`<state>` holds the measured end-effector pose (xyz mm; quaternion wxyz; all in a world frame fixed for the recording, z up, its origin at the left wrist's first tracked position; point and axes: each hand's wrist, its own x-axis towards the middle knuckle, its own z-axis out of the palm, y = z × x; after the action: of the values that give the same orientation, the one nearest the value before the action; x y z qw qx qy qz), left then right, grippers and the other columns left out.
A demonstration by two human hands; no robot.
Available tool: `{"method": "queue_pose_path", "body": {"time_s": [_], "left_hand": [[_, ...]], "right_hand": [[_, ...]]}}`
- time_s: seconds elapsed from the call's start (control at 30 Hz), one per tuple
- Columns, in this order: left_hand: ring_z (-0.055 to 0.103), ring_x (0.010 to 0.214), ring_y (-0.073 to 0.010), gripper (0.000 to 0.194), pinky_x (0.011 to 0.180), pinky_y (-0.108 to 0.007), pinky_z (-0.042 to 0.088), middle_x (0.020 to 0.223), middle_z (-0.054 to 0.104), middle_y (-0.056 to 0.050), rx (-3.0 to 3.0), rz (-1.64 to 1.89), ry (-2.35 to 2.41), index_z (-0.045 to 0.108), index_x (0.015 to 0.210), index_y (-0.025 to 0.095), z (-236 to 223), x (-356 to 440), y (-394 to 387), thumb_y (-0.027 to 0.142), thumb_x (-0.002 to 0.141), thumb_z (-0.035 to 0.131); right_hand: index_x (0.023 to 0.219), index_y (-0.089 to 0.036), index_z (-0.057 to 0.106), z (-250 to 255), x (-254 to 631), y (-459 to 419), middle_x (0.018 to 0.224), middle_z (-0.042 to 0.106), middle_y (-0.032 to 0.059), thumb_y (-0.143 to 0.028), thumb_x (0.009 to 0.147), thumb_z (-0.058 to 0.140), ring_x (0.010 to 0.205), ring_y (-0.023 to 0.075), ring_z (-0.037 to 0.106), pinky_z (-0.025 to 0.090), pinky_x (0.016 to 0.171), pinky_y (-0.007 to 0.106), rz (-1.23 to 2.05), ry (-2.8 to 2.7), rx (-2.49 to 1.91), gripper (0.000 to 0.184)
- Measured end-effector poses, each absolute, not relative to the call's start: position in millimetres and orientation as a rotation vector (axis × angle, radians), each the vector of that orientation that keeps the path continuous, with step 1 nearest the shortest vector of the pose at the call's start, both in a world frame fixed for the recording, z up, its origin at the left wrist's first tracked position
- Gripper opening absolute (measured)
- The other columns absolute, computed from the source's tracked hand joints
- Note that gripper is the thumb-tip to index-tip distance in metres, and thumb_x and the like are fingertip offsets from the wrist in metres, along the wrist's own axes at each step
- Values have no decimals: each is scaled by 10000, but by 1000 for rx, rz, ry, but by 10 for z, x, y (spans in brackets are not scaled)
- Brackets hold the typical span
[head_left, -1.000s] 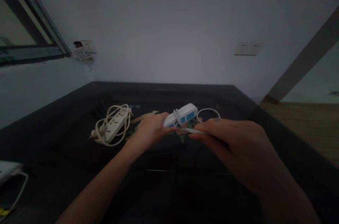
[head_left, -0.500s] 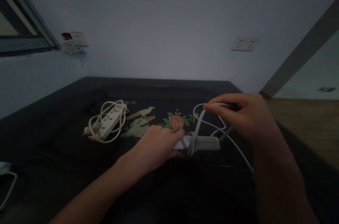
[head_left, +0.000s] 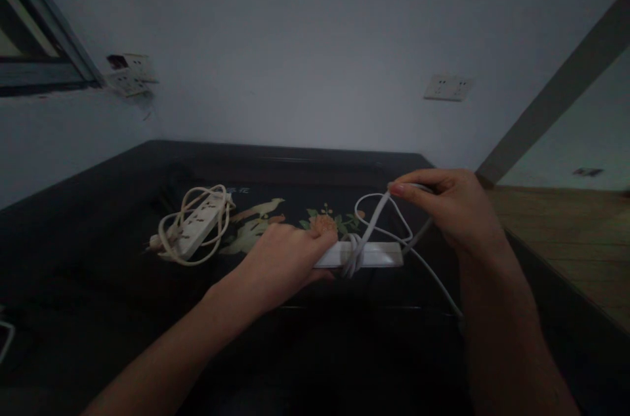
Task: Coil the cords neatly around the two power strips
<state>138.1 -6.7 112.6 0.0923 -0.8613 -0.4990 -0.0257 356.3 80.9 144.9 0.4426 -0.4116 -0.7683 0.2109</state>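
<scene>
Head view, left hand [head_left: 281, 260] gripping white power strip [head_left: 381, 254], right hand [head_left: 450, 207] pinching cord [head_left: 375, 219].

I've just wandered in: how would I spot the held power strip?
Find the dark flower-printed surface. There the left hand grips a white power strip. Unlike the second strip lying leftward, this one's cord is pinched by the right hand.
</scene>
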Motion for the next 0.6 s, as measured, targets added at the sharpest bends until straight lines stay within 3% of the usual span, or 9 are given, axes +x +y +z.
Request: {"method": "queue_pose_path", "body": {"time_s": [0.2, 0.43, 0.53, 0.6], "left_hand": [[691, 729, -245, 235, 636, -327, 519, 863, 717, -21, -2583, -124, -1272, 580, 946, 202, 1189, 1401, -112, 298, 771, 703], [698, 777, -212, 214, 656, -300, 525, 956, 734, -42, -2523, -553, -1032, 593, 1033, 176, 1264, 1345, -170, 223, 825, 603], [702, 822, -208, 265, 695, -298, 526, 974, 737, -57, -2478, -825, -1087, 572, 1109, 177, 1280, 1306, -205, 292, 872, 552], [704, 838, -210, 402, 711, -302, 532, 1000, 736, -56, -2446, -989, -1268, 515, 1229, 199, 1280, 1287, -211, 347, 860, 578]], "right_hand": [[644, -193, 731, 1289, 3502, 985, 609, 661, 6, -353, 657, 743, 554, 118, 525, 372, 533, 251, 862, -1876, -945, 161], [603, -160, 633, 1190, 3379, 1009, 444, 383, -75, -463, 697, 701, 413, 56, 270, 182, 403, 216, 1501, -1904, -906, 325], [590, -165, 600, 1173, 3354, 1014, 474, 414, -57, -502, 709, 673, 431, 67, 316, 239, 416, 217, 1627, -1985, -858, 365], [599, -176, 597, 1145, 3353, 1009, 526, 483, -24, -498, 712, 665, 479, 97, 391, 312, 447, 234, 1550, -1986, -879, 347]]}}
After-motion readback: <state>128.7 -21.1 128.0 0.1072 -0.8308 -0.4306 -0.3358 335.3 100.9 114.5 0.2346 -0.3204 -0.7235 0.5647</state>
